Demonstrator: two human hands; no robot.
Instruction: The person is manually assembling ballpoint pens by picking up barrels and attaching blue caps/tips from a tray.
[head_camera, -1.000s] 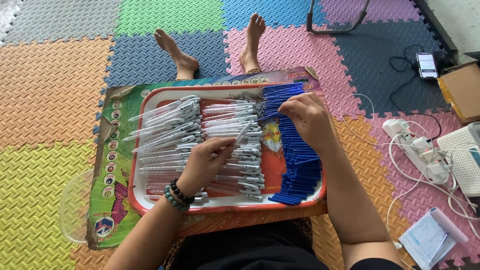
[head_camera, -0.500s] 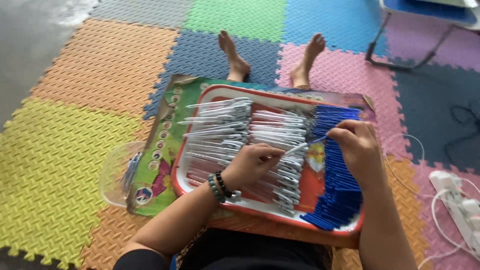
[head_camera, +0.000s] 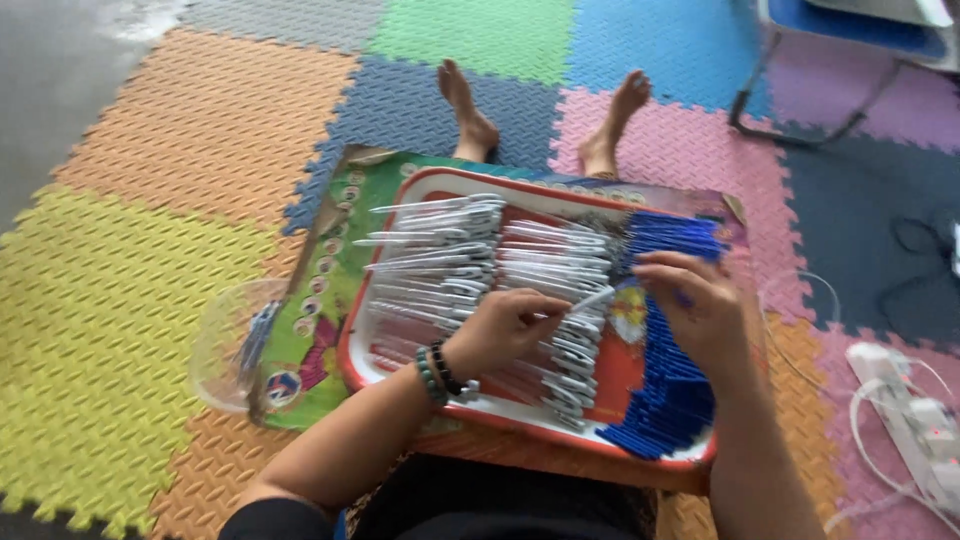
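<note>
A red tray with a white rim (head_camera: 400, 375) lies on a low printed board (head_camera: 330, 280) across my lap. Rows of clear white pen barrels (head_camera: 450, 250) fill its left and middle. A stack of blue pen parts (head_camera: 670, 390) runs down its right side. My left hand (head_camera: 500, 330), with bead bracelets at the wrist, pinches one clear pen barrel (head_camera: 590, 299) that points to the right. Over the blue stack, my right hand (head_camera: 700, 310) has its fingers curled around a blue part, mostly hidden by the hand.
My bare feet (head_camera: 470, 120) stick out beyond the board on coloured foam floor mats. A clear plastic bowl (head_camera: 235, 345) sits at the board's left edge. A white power strip with cables (head_camera: 915, 430) lies at the right. A chair frame (head_camera: 830, 110) stands at the far right.
The camera has swung left, so the tray sits further right in view. Both hands have stayed over the tray; the right hand has dropped lower onto the blue stack.
</note>
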